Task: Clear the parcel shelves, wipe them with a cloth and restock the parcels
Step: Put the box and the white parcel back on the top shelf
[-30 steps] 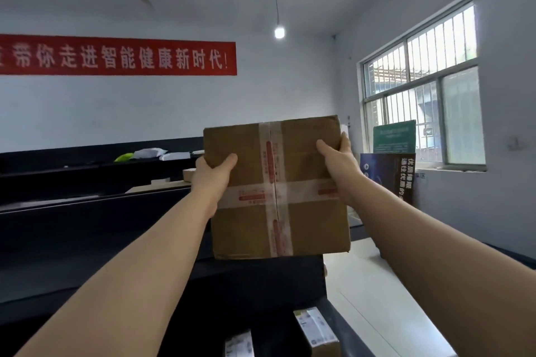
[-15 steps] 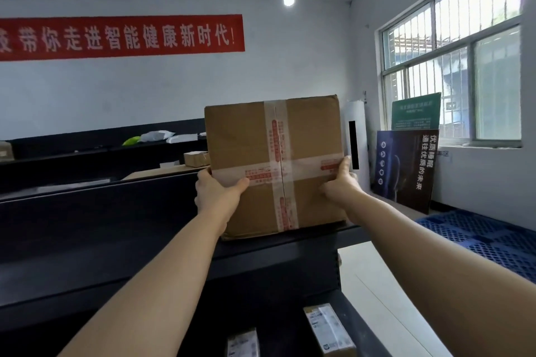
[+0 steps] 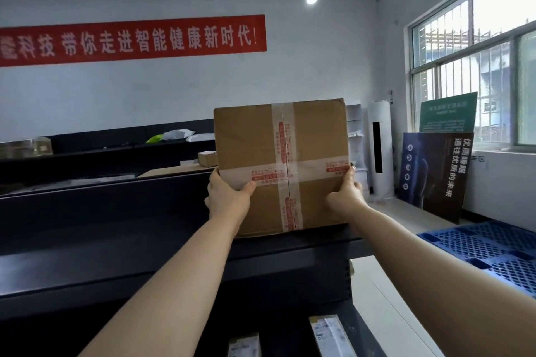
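A large brown cardboard box point(image 3: 313, 136), crossed with clear tape printed in red, stands upright on the top black shelf point(image 3: 116, 252) near its right end. My left hand point(image 3: 226, 197) grips the box's lower left edge, thumb laid over the front tape. My right hand point(image 3: 346, 193) holds the lower right edge, fingers round the side. Both arms stretch up and forward. Two small labelled parcels point(image 3: 330, 336) lie on a lower shelf near the bottom of the view.
More black shelves point(image 3: 95, 159) run along the back wall with white bags point(image 3: 177, 134) and a small carton point(image 3: 207, 158). A blue plastic pallet point(image 3: 493, 246) lies on the floor at right, beside leaning signboards point(image 3: 435, 174) under the window.
The box has come down from mid-air and been pushed forward until its bottom edge sits on the top shelf. Both hands slid from its upper sides to the lower edges.
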